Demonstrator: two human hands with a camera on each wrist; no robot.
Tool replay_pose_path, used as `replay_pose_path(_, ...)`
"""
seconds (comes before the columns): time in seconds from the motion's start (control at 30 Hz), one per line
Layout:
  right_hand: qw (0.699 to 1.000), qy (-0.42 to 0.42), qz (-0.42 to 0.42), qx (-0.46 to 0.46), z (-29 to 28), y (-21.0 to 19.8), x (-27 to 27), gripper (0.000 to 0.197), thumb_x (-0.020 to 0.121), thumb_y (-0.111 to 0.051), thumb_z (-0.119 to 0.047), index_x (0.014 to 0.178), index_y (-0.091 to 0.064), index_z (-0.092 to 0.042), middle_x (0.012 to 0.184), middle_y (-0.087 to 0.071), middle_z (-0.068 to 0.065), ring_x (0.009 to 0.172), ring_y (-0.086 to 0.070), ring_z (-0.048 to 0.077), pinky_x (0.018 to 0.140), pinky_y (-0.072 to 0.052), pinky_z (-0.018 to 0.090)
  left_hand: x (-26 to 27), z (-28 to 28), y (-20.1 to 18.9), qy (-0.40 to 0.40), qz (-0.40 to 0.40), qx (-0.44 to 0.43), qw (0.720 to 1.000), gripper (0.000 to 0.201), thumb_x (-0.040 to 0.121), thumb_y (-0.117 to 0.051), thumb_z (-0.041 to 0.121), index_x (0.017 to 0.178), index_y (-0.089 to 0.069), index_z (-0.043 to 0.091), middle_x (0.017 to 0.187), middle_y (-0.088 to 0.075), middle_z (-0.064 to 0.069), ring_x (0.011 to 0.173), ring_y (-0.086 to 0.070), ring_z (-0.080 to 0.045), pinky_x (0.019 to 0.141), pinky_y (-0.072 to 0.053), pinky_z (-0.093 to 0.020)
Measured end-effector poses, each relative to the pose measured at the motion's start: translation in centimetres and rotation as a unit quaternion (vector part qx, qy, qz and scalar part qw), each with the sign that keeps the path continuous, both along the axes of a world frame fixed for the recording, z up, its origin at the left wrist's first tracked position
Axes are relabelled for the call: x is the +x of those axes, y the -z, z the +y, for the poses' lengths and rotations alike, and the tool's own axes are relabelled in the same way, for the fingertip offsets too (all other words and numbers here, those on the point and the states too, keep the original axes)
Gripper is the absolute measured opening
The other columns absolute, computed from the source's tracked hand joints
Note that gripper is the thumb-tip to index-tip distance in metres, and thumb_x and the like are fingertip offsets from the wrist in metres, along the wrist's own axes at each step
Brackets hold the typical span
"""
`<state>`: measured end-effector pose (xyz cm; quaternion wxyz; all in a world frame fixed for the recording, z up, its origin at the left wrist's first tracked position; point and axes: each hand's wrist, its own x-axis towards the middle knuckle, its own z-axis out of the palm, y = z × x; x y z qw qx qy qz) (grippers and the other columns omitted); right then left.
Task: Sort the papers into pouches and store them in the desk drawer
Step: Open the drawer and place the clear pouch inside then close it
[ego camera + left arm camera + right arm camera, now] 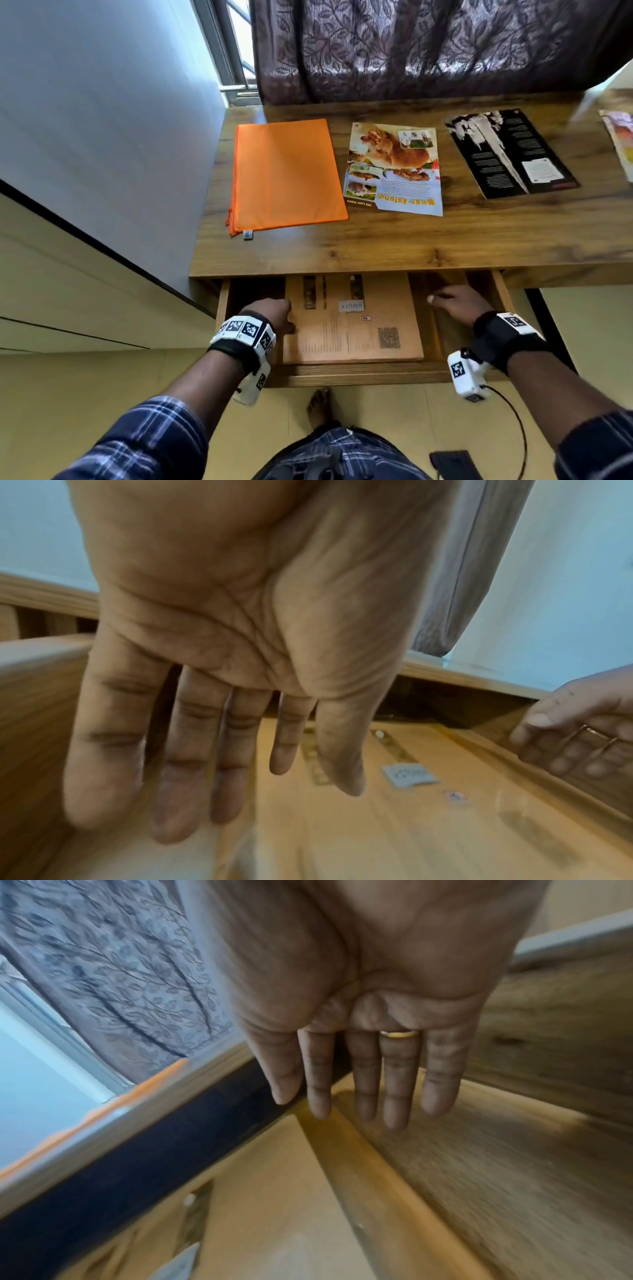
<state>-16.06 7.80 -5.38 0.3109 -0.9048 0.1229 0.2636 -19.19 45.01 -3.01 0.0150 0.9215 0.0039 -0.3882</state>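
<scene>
The desk drawer (359, 377) stands pulled out. In it lies a translucent orange pouch (352, 329) with printed sheets inside and a white label reading KITCHEN. My left hand (286, 317) is in the drawer at the pouch's left edge, its fingers (192, 764) straight and holding nothing. My right hand (442, 301) is over the bare drawer floor to the right of the pouch (274, 1191), its fingers (397, 1085) straight too, with a ring on one. On the desk top lie a second orange pouch (287, 174), a bear page (394, 168) and a black page (507, 150).
The desk (411, 240) stands against a patterned curtain (428, 44), with a wall close on the left. Another colourful sheet (621, 144) lies at the desk's right edge. A bare foot (318, 407) and a dark object (452, 464) are on the floor below the drawer.
</scene>
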Motion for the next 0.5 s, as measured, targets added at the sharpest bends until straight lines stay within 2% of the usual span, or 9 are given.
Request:
replay_pose_path(0.07, 0.998, -0.042, -0.021, 0.038, 0.8, -2.0, -1.0, 0.024, 0.091, -0.067, -0.029, 0.112, -0.071, -0.017, 0.113, -0.068, 0.0, 0.105, -0.061, 0.017, 0.088, -0.044, 0.031, -0.6, -1.4, -1.2, 0.004, 0.002, -0.042, 0.999, 0.048, 0.087, -0.066, 0.051, 0.127, -0.058, 0.025, 0.123, -0.064, 0.0, 0.108, -0.062, -0.02, 0.09, -0.053, -0.036)
replay_pose_path(0.13, 0.99, -0.11, -0.007, 0.082, 2.4, -3.4, -2.7, 0.023, 0.089, -0.069, -0.027, 0.112, -0.069, -0.026, 0.112, -0.067, -0.008, 0.105, -0.061, 0.008, 0.085, -0.047, 0.024, -1.8, -3.2, -2.1, 0.023, 0.035, -0.118, 0.992, 0.044, 0.085, -0.067, 0.051, 0.123, -0.06, 0.03, 0.121, -0.064, 0.006, 0.104, -0.06, -0.015, 0.087, -0.052, -0.031)
replay_pose_path(0.17, 0.982, -0.15, 0.028, 0.107, 3.3, -3.8, -3.7, 0.025, 0.087, -0.071, -0.026, 0.112, -0.068, -0.029, 0.112, -0.067, -0.012, 0.104, -0.061, 0.004, 0.084, -0.047, 0.02, -2.7, -4.2, -2.4, 0.044, 0.062, -0.154, 0.985, 0.043, 0.085, -0.068, 0.049, 0.124, -0.06, 0.032, 0.12, -0.064, 0.008, 0.103, -0.06, -0.013, 0.089, -0.052, -0.031)
replay_pose_path(0.23, 0.956, -0.231, 0.123, 0.131, 5.2, -4.3, -5.6, 0.034, 0.082, -0.075, -0.026, 0.115, -0.067, -0.033, 0.113, -0.066, -0.014, 0.104, -0.061, 0.001, 0.087, -0.051, 0.022, -4.5, -5.9, -2.7, 0.113, 0.104, -0.192, 0.969, 0.041, 0.086, -0.068, 0.045, 0.125, -0.059, 0.033, 0.118, -0.065, 0.009, 0.103, -0.06, -0.012, 0.09, -0.051, -0.032)
replay_pose_path(0.3, 0.932, -0.312, 0.164, 0.086, 6.6, -4.4, -7.0, 0.044, 0.079, -0.078, -0.025, 0.12, -0.065, -0.032, 0.119, -0.065, -0.012, 0.108, -0.06, 0.003, 0.094, -0.052, 0.027, -5.7, -6.7, -2.3, 0.165, 0.094, -0.189, 0.963, 0.039, 0.087, -0.068, 0.038, 0.124, -0.059, 0.033, 0.117, -0.064, 0.006, 0.103, -0.059, -0.014, 0.088, -0.052, -0.034)
replay_pose_path(0.4, 0.916, -0.382, 0.118, 0.032, 7.3, -4.8, -7.7, 0.049, 0.081, -0.077, -0.02, 0.126, -0.062, -0.031, 0.127, -0.061, -0.01, 0.114, -0.057, 0.006, 0.098, -0.05, 0.027, -6.1, -6.7, -2.0, 0.201, 0.036, -0.161, 0.966, 0.036, 0.086, -0.068, 0.031, 0.121, -0.058, 0.034, 0.115, -0.061, 0.006, 0.102, -0.059, -0.017, 0.085, -0.054, -0.037)
replay_pose_path(0.5, 0.904, -0.421, 0.07, -0.002, 7.1, -4.9, -7.4, 0.044, 0.082, -0.075, -0.025, 0.124, -0.062, -0.034, 0.13, -0.055, -0.01, 0.12, -0.049, 0.009, 0.101, -0.045, 0.028, -5.9, -6.6, -2.1, 0.269, -0.018, -0.143, 0.952, 0.037, 0.089, -0.066, 0.031, 0.125, -0.057, 0.032, 0.119, -0.059, 0.002, 0.105, -0.058, -0.021, 0.084, -0.056, -0.039)
